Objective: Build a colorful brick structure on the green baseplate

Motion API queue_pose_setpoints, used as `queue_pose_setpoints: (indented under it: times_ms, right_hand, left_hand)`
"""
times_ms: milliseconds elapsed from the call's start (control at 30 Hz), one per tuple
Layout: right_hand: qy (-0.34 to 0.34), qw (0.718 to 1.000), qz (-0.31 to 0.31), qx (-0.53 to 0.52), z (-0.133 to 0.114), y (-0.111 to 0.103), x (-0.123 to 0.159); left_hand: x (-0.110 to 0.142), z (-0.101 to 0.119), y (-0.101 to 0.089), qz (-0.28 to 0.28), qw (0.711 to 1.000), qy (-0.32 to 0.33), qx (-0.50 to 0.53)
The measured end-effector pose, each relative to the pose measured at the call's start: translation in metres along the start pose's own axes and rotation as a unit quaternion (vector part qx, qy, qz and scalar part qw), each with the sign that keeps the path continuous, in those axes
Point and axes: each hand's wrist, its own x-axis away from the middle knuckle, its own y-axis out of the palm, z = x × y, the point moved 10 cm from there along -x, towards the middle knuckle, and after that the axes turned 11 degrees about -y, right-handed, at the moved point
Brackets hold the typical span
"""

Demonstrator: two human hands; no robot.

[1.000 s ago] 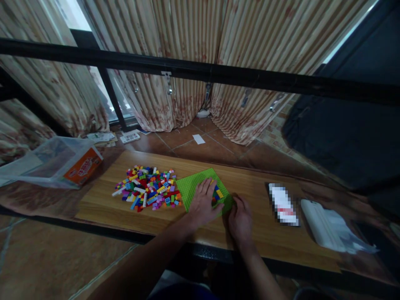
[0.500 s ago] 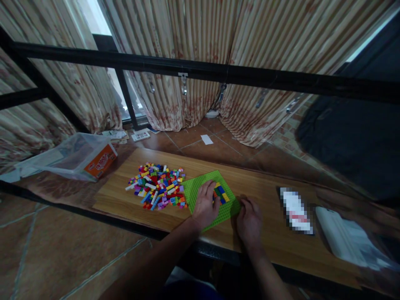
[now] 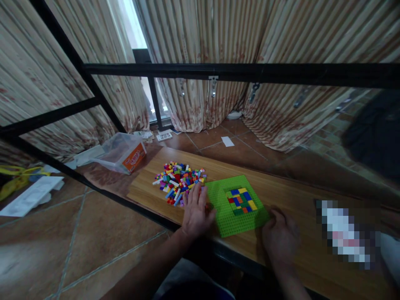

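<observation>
A bright green baseplate [image 3: 218, 200] lies on the wooden board, with a block of red, blue, yellow, orange and green bricks [image 3: 242, 201] set in its middle. My left hand [image 3: 196, 214] is open, fingers stretched out, at the near right edge of a pile of loose coloured toy bricks [image 3: 176, 179]. It hides part of that pile and holds nothing I can see. My right hand [image 3: 280, 235] is closed at the baseplate's right corner, fingers curled against the edge; its fingertips are partly hidden.
The wooden board [image 3: 150, 166] rests on a black-framed table. A clear plastic bin with an orange label [image 3: 121, 154] stands at its left end. To the right lies a pixelated white item [image 3: 343, 233]. A black rail [image 3: 225, 73] crosses in front of striped curtains.
My left hand has moved off the baseplate to the brick pile, uncovering the set bricks. My right hand stays at the plate's corner. The view has swung left.
</observation>
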Motion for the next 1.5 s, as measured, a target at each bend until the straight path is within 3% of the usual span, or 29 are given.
queue_pose_setpoints:
  times_ms: [133,500,700,900,1000,1167,1300,1500]
  right_hand:
    - [0.034,0.998,0.0,0.045,0.001,-0.009,0.004]
    - [0.075,0.993,-0.018,0.088,0.002,-0.016,0.003]
    - [0.067,0.994,-0.007,0.087,0.003,-0.015,0.003]
    - [0.066,0.995,0.018,0.078,0.009,-0.015,0.005]
    - [0.043,0.998,0.045,0.028,0.009,-0.016,0.005]
    - [-0.039,0.996,0.04,-0.066,-0.004,-0.01,-0.001]
    - [-0.062,0.996,0.006,-0.07,-0.008,-0.004,-0.001]
    - [-0.097,0.994,0.002,-0.043,-0.007,0.0,0.001]
  left_hand:
    - [-0.004,-0.02,-0.001,0.002,0.997,-0.008,-0.071]
    - [-0.046,-0.022,0.003,0.01,0.993,0.047,-0.106]
    - [-0.054,-0.02,0.004,0.028,0.992,0.075,-0.102]
    - [-0.045,-0.012,-0.017,0.077,0.99,0.102,-0.051]
    - [-0.035,-0.023,-0.037,0.109,0.992,0.057,-0.04]
    - [-0.015,-0.067,-0.057,0.133,0.988,-0.056,-0.061]
    - [-0.002,-0.093,-0.049,0.087,0.988,-0.094,-0.085]
    - [-0.003,-0.105,-0.028,0.038,0.981,-0.156,-0.108]
